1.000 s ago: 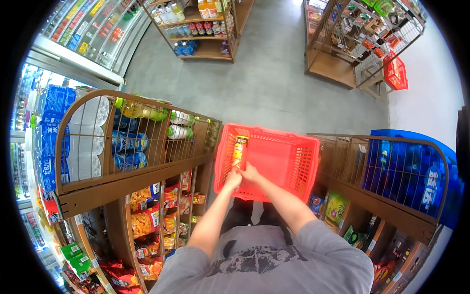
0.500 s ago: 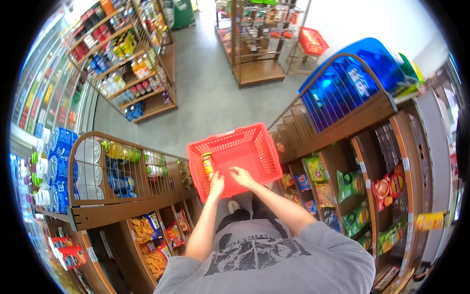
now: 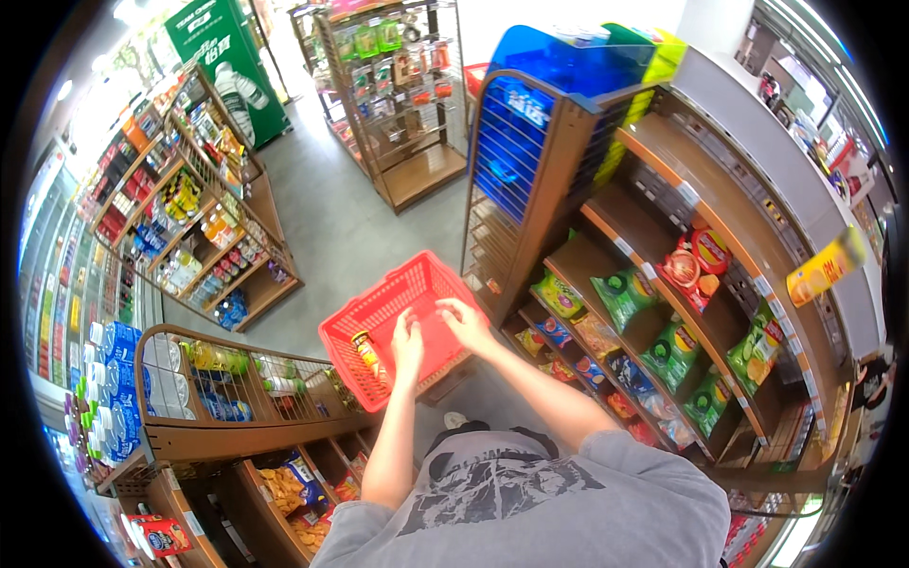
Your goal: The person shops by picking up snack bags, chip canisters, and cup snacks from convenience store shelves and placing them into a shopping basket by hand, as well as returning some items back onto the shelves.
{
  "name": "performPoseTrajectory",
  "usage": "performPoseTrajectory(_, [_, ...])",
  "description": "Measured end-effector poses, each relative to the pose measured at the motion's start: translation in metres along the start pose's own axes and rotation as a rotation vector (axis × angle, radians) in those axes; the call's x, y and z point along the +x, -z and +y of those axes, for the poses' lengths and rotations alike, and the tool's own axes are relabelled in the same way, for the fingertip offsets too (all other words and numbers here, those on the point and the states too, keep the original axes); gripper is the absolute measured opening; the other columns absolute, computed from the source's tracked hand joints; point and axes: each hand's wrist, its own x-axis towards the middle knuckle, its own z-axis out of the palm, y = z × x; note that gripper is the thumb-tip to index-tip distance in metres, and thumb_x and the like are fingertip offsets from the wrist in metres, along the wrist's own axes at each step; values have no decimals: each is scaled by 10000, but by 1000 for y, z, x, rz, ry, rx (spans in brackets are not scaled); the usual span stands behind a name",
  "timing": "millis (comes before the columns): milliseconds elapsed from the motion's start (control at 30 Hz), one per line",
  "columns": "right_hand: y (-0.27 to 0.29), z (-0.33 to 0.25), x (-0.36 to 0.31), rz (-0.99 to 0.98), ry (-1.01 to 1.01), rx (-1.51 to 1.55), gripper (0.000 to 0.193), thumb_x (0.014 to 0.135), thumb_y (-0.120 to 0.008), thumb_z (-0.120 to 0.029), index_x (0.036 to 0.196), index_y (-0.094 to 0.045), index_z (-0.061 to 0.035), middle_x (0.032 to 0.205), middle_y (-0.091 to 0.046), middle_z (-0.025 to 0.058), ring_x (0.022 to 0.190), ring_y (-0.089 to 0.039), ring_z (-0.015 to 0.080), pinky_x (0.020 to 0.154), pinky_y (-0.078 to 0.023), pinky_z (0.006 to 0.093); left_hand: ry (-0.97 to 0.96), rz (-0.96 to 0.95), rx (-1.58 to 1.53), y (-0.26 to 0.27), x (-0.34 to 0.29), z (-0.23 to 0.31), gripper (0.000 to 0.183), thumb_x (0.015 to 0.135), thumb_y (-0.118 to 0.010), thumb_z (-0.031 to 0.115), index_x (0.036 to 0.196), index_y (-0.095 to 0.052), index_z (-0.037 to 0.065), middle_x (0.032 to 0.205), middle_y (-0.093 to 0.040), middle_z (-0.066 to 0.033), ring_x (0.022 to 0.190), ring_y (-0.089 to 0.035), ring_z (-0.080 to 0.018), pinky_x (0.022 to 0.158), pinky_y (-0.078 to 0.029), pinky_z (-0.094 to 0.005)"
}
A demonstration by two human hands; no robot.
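A red plastic shopping basket (image 3: 355, 308) with slotted walls is in front of me, and a yellow snack can (image 3: 365, 350) lies along its left side. Over the basket's near part, my left hand (image 3: 407, 346) points away from me with its fingers extended and nothing visible in it. To its right, my right hand (image 3: 464, 326) has its fingers apart and slightly bent, also holding nothing. The two hands face each other with a gap between them. The can is nearest to my left hand, apart from it.
Shelves with green chip bags (image 3: 625, 293) and a red chip bag (image 3: 699, 265) rise on my right. On the left is a low rack (image 3: 284, 431) with blue-wrapped bottles (image 3: 118, 383) beside it. Ahead, a drinks shelf (image 3: 260, 260) and a display rack (image 3: 417, 185) flank the grey floor (image 3: 346, 218).
My view has turned to the right, so the basket and aisle appear further left. My left hand has moved away from the can, and both hands look more spread over the basket.
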Motion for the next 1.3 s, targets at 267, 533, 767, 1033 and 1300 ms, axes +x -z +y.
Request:
performPoseTrajectory(267, [138, -109, -44, 201, 124, 15, 365, 1044, -493, -311, 1265, -590, -37, 1109, -692, 102, 1027, -647, 155, 894, -515, 305, -297, -171, -134, -83, -8, 115, 335, 1006, -501, 101, 1326, -551, 18, 1202, -655, -152, 1147, -611, -214, 997, -463, -334])
performPoseTrajectory(533, [279, -196, -131, 533, 427, -13, 409, 1037, -507, -347, 1267, -579, -17, 1086, -679, 97, 1003, -634, 147, 895, -504, 292, -826, -353, -102, -193, -106, 278, 272, 996, -523, 72, 1252, -605, 26, 1121, -672, -150, 1047, -660, -251, 899, -510, -333])
performPoseTrajectory(767, [375, -276, -228, 777, 612, -253, 396, 1038, -506, -342, 1260, -574, -21, 1070, -686, 94, 987, -637, 138, 880, -506, 294, -1083, -492, -325, -267, -175, 377, 280, 981, -535, 82, 1244, -610, 24, 1070, -685, -138, 937, -665, -216, 837, -517, -320])
performPoseTrajectory(1033, [478, -322, -288, 1028, 708, -321, 395, 1015, -564, -315, 1291, -543, -34, 1134, -654, 115, 1028, -612, 150, 883, -505, 306, -968, -822, -413, -353, -221, 469, 371, 986, -556, 148, 1344, -540, 50, 1167, -662, -107, 1050, -618, -162, 915, -485, -298])
performPoseTrajectory(1300, [566, -308, -271, 1498, 414, -665, 1071, 790, -734, -588, 1483, -234, 58, 1414, -381, 319, 1352, -371, 434, 1124, -314, 485, -805, -1061, -347, -493, -211, 476, 596, 1002, -540, 302, 1501, -336, 49, 1369, -551, -235, 1281, -532, -329, 1063, -407, -383])
